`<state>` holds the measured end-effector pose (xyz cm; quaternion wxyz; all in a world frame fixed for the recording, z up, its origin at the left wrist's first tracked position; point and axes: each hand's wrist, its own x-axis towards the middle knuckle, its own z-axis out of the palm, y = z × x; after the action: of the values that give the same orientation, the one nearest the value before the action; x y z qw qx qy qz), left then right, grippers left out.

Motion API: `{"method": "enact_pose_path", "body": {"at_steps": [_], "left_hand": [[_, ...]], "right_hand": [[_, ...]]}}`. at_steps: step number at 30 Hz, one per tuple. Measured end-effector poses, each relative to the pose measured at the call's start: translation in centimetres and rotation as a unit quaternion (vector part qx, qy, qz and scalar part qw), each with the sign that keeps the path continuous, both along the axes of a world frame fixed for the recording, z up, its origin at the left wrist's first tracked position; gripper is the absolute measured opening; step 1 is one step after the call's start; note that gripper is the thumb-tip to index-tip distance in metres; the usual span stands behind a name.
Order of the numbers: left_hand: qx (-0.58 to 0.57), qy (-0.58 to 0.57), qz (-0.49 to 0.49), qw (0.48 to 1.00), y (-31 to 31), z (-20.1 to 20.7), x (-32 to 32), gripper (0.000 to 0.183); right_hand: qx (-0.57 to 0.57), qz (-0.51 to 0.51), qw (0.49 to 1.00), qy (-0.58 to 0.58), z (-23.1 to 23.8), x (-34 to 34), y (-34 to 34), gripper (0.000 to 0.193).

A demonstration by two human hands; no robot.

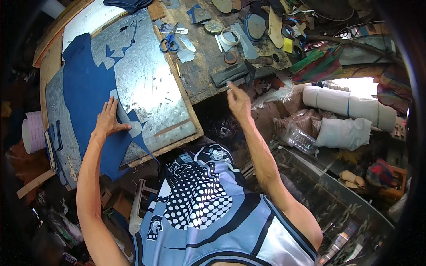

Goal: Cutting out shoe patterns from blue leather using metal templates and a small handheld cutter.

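My left hand (107, 120) lies flat with its fingers spread, pressing a curved grey template (136, 129) onto a blue sheet of material (82, 84). The sheet has jagged cut edges and hangs over the near edge of a metal-topped board (155, 95). My right hand (240, 104) is raised off the board's right side, near a dark folded piece (230, 75) on the workbench. Its fingers are pinched together around something small at the fingertips, too small to make out.
Blue-handled scissors (169, 43), a tape roll (230, 37), a round tin (214, 27) and sole-shaped pieces (255, 27) lie on the wooden workbench (195, 75). A white roll (348, 106) and a plastic bottle (299, 138) are at the right.
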<state>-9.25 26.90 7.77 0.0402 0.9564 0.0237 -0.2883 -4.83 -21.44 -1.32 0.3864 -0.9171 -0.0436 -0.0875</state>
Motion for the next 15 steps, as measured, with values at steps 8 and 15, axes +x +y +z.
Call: {"method": "enact_pose_path", "body": {"at_steps": [8,15], "left_hand": [[-0.001,0.002,0.013,1.000,0.1,-0.2,-0.2,0.130],[0.002,0.003,0.008,1.000,0.3,-0.2,-0.1,0.131]], "right_hand": [[-0.029,-0.007,0.999,0.018,2.1,-0.5,1.5,0.029],[0.039,-0.006,0.999,-0.010,0.2,-0.4,1.0,0.030]]}}
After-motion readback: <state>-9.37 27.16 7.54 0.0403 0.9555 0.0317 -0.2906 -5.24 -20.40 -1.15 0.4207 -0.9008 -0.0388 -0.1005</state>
